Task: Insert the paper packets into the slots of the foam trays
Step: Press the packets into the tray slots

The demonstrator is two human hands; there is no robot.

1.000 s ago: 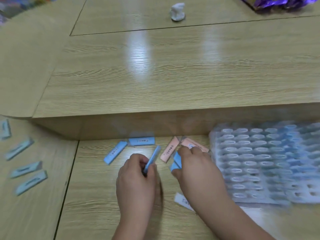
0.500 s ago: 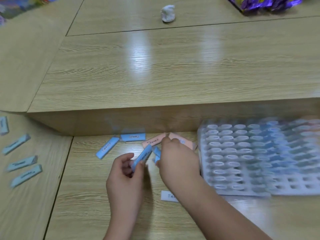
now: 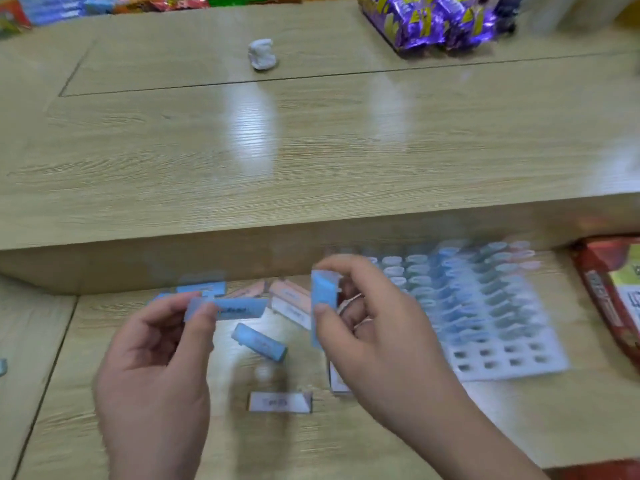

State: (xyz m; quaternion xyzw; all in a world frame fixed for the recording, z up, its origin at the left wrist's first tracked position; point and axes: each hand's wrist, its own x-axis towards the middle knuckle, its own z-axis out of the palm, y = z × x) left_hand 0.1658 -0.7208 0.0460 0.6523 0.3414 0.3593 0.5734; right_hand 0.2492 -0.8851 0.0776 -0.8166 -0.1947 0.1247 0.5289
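Blue packets [image 3: 239, 308], white tray [image 3: 512, 362]

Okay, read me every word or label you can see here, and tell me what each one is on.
Nothing here reads clearly.
Level blue packet, pinched by the left hand: dark print, blurred.
Upright blue packet in the right hand: no print shows.
White packet on the table: print blurred.
Red package at the right edge: lettering blurred.
Purple wrappers at the back: yellow marks, unreadable.

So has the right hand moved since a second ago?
Yes. The right hand, pinching a blue packet, has shifted right: its fingers now overlap the left edge of the tray instead of the pink packets.
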